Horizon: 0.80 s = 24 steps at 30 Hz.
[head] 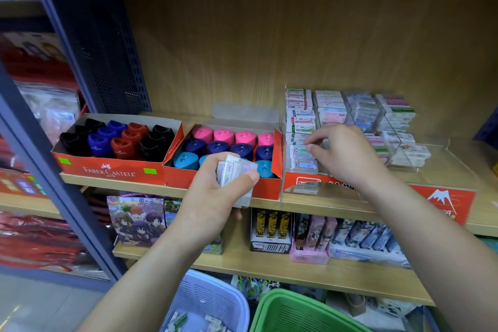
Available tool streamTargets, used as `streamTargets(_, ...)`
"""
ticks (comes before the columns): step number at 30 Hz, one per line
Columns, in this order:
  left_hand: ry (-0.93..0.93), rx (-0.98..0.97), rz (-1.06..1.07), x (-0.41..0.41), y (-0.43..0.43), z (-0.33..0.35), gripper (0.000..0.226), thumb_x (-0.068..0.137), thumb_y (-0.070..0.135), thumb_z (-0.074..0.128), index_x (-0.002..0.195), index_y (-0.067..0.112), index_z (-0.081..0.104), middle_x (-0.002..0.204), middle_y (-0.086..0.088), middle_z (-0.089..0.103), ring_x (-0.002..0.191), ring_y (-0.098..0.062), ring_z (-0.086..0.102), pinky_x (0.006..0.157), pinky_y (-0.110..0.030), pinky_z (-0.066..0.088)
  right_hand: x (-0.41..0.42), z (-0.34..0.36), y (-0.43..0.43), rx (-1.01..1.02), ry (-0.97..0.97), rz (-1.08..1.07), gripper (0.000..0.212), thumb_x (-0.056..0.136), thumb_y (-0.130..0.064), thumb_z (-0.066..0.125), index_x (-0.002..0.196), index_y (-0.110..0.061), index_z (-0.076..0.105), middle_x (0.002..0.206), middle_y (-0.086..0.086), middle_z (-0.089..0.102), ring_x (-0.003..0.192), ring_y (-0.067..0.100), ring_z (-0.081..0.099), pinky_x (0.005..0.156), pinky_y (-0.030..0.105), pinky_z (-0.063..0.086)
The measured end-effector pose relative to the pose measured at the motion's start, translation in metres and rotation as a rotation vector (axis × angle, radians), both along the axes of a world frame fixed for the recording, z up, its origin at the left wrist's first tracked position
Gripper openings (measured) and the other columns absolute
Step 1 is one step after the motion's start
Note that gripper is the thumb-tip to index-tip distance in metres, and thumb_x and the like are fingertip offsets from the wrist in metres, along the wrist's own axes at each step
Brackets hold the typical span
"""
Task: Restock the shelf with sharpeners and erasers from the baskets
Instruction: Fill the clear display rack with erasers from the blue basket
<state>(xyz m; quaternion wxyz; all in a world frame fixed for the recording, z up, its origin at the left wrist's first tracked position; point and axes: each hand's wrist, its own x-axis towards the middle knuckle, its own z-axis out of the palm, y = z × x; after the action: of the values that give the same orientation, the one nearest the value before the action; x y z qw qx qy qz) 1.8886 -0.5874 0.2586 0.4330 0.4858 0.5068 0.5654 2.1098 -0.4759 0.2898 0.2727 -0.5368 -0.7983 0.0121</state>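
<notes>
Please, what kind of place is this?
Most likely a stationery shop. Red display boxes of sharpeners and a clear rack of packed erasers stand on a wooden shelf; the left hand grips more erasers, and a white basket and a green basket sit below.

I see wooden shelf [118, 183]: left sharpener box [107, 168], second sharpener box [179, 179] touching it, clear eraser rack [420, 188] beside.

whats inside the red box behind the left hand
Rows of sharpeners: pink at the back, dark blue in the middle, teal in front. The left hand and its erasers cover the middle of the front row.
</notes>
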Motion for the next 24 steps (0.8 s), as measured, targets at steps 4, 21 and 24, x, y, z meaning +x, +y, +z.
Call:
streamTargets(4, -0.004, -0.005, 0.016, -0.001, 0.0, -0.001, 0.031, 0.09, 0.026, 0.073, 0.117, 0.02, 0.059, 0.088, -0.002, 0.063, 0.068, -0.012, 0.061, 0.053, -0.028, 0.051, -0.002, 0.0, 0.002, 0.04, -0.098, -0.004, 0.017, 0.096, -0.017, 0.065, 0.107, -0.016, 0.078, 0.105, -0.002, 0.058, 0.1, 0.018, 0.058, 0.085, 0.031, 0.046)
streamTargets(21, -0.119, 0.009, -0.085, -0.001, -0.002, 0.0, 0.051, 0.076, 0.034, 0.084, 0.116, 0.014, 0.061, 0.077, 0.003, 0.066, 0.063, -0.011, 0.06, 0.049, -0.026, 0.046, -0.05, 0.007, -0.083, -0.446, 0.658, 0.419, 0.023, 0.099, -0.015, 0.06, 0.113, -0.026, 0.073, 0.087, -0.003, 0.073, 0.068, 0.012, 0.063, 0.062, 0.034, 0.056)
streamTargets(24, -0.114, 0.027, -0.105, -0.002, -0.003, -0.001, 0.053, 0.074, 0.036, 0.077, 0.119, 0.013, 0.06, 0.08, 0.0, 0.066, 0.065, -0.014, 0.06, 0.048, -0.027, 0.046, -0.056, 0.005, -0.084, -0.57, 0.804, 0.452, 0.017, 0.096, -0.011, 0.063, 0.109, -0.016, 0.074, 0.082, 0.007, 0.066, 0.068, 0.016, 0.062, 0.06, 0.028, 0.055)
